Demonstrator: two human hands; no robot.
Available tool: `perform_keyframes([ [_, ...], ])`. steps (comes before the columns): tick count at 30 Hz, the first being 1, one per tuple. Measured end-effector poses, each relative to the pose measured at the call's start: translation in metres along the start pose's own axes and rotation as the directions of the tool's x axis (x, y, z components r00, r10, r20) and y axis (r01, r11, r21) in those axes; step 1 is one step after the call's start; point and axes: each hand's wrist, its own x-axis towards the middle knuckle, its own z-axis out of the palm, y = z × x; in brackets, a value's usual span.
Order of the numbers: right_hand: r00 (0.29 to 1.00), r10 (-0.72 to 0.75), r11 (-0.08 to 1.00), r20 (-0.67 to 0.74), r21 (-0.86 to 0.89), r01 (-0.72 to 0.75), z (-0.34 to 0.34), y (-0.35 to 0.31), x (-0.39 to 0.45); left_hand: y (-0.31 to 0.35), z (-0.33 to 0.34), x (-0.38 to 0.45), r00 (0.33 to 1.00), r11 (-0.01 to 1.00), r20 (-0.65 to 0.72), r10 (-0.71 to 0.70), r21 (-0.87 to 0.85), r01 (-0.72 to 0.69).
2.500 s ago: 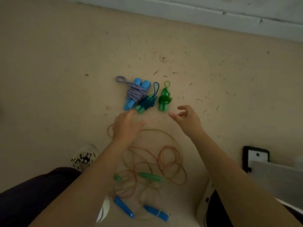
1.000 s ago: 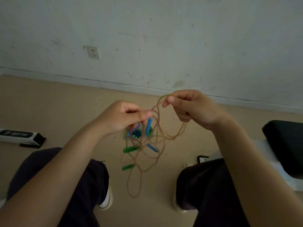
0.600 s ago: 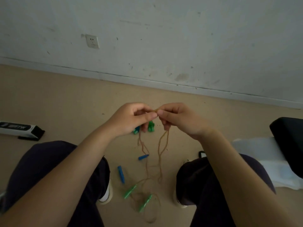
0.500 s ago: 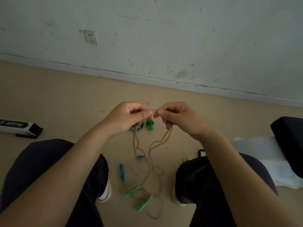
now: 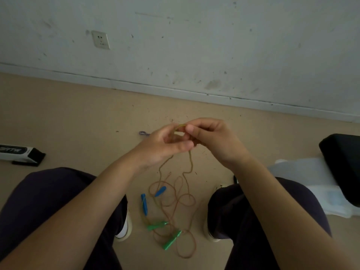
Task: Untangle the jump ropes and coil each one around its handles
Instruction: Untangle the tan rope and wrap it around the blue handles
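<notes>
Untangling step in hand: a loop of brown cord is pinched at the grip, with nothing coiled yet from this tangle.

Nearest, below the grip, the green handles and blue handles are seen lying on the floor amid the tangled brown cord. From there two strands are carried up to the grip, where the cord is pinched by the left hand and the right hand, fingertips close together. Just beyond the grip, a striped rope end shows. Judged next: the strands are to be drawn apart and one handle freed.
</notes>
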Motion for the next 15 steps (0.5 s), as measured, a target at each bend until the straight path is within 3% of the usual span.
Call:
perform_keyframes([
  [2, 0.999, 0.037, 0.998, 0.017, 0.059, -0.038, 0.001, 0.001, 0.001, -0.003, 0.003, 0.000, 0.995, 0.999, 0.093, -0.018, 0.039, 0.014],
  [5, 0.995, 0.098, 0.985, 0.007, 0.144, -0.098, -0.002, 0.001, 0.001, 0.001, -0.006, -0.001, 0.995, 0.980, 0.020, -0.096, 0.175, 0.091],
  [9, 0.957, 0.228, 0.949, -0.179, 0.261, -0.177, -0.015, 0.002, 0.004, 0.014, -0.024, -0.010, 0.994, 0.961, -0.086, -0.068, 0.264, 0.088],
  [12, 0.920, 0.194, 0.980, -0.340, 0.033, -0.194, -0.028, 0.004, 0.003, 0.014, -0.040, -0.014, 0.987, 0.941, -0.153, -0.039, 0.327, 0.088],
  [15, 0.934, 0.109, 0.948, -0.341, -0.246, -0.200, -0.032, 0.008, 0.001, 0.009, -0.045, -0.016, 0.986, 0.944, -0.168, -0.023, 0.322, 0.077],
])
